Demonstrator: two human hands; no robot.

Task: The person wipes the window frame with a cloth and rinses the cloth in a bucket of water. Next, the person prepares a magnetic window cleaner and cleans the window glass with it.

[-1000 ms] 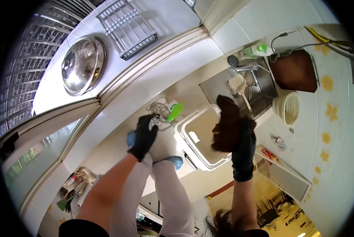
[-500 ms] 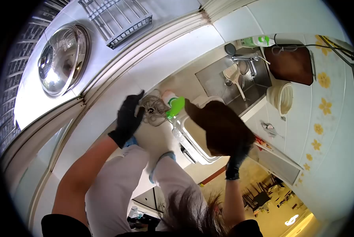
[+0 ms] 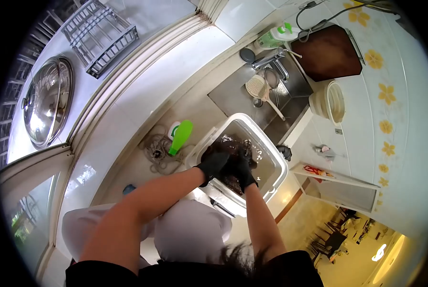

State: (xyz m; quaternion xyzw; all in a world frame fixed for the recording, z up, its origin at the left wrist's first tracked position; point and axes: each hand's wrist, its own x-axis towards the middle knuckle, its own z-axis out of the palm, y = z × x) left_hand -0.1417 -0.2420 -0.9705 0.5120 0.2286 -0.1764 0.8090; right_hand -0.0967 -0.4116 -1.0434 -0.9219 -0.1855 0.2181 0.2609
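Note:
A white rectangular basin (image 3: 279, 165) holds water on the counter. In it lies a dark brown wet cloth (image 3: 228, 143), partly under the water. My left hand (image 3: 215, 165), in a black glove, presses on the cloth; its fingers are hidden against the dark fabric. Beside it my right hand (image 3: 238, 170), also black-gloved, is on the cloth, its fingertips hard to tell apart from it. Left of the basin stands a bottle with a bright green top (image 3: 180, 137), next to a tangled grey hose or cord (image 3: 157, 152).
Behind the basin is a metal sink (image 3: 233, 91) with a faucet (image 3: 271, 58) and a white strainer ladle (image 3: 257, 87). A brown board (image 3: 327, 53) and a cream collapsible bowl (image 3: 328, 103) are at the right. A domed lid (image 3: 46, 103) and wire rack (image 3: 99, 36) sit upper left.
The brown cloth, held up by my right hand before, is now down in the basin's water. My left hand has moved from near the cord to the cloth. The view has shifted.

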